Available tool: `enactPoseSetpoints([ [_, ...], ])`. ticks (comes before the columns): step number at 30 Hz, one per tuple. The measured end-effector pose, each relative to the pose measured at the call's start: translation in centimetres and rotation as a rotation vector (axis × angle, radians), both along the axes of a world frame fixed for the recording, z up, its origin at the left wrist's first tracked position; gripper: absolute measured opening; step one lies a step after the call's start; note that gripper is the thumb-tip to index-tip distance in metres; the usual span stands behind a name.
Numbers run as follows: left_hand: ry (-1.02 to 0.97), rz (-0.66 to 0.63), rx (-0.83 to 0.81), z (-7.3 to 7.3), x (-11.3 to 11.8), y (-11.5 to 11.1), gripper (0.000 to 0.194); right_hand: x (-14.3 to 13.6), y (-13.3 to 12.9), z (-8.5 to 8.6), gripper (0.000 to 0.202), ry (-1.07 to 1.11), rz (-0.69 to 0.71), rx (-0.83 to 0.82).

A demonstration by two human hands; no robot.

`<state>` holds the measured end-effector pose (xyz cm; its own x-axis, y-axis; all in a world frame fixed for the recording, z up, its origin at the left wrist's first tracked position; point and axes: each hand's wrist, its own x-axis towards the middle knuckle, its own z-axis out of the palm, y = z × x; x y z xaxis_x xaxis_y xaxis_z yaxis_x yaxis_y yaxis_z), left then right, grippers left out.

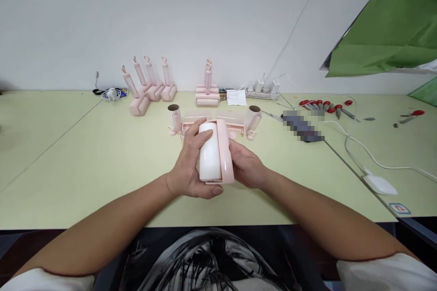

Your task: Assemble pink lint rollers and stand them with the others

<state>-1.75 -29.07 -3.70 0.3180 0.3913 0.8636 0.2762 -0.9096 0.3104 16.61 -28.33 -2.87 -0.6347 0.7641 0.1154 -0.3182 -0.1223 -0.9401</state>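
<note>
Over the table's near middle, my left hand [191, 161] wraps around a white lint roll [210, 157], thumb beneath its near end and fingers over its far end. The roll sits against a pink lint roller casing [225, 154], which runs along its right side. My right hand [247, 163] is closed on the casing from the right, its fingertips hidden behind it. Just beyond my hands lie pink casing parts [235, 120], partly covered. On either side of them stand lint roller pieces with brown cardboard cores, a left one [175, 120] and a right one [253, 120].
Several pink lint rollers with upright handles [153, 86] stand at the back left, and more [207, 95] at the back middle. A power strip [262, 95], a blurred dark phone [302, 126], several red-ended tools [321, 105] and a white cable [372, 157] lie to the right.
</note>
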Motion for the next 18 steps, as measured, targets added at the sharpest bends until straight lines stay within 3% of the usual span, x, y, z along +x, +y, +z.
enactPoseSetpoints([
  [9,0.222,0.168,0.007,-0.4,1.1,-1.0,0.084,0.6,0.8,0.5,0.054,0.096,0.062,-0.165],
  [13,0.026,0.335,0.120,0.7,-0.5,-0.4,0.052,0.9,1.3,0.8,0.042,0.144,-0.097,-0.225],
  [15,-0.091,0.446,0.127,1.5,-1.9,0.3,0.045,0.9,1.5,0.8,0.041,0.150,-0.138,-0.251],
  [18,-0.030,0.459,-0.194,2.7,-4.1,1.6,0.046,0.9,1.7,0.7,0.041,0.143,-0.162,-0.259],
])
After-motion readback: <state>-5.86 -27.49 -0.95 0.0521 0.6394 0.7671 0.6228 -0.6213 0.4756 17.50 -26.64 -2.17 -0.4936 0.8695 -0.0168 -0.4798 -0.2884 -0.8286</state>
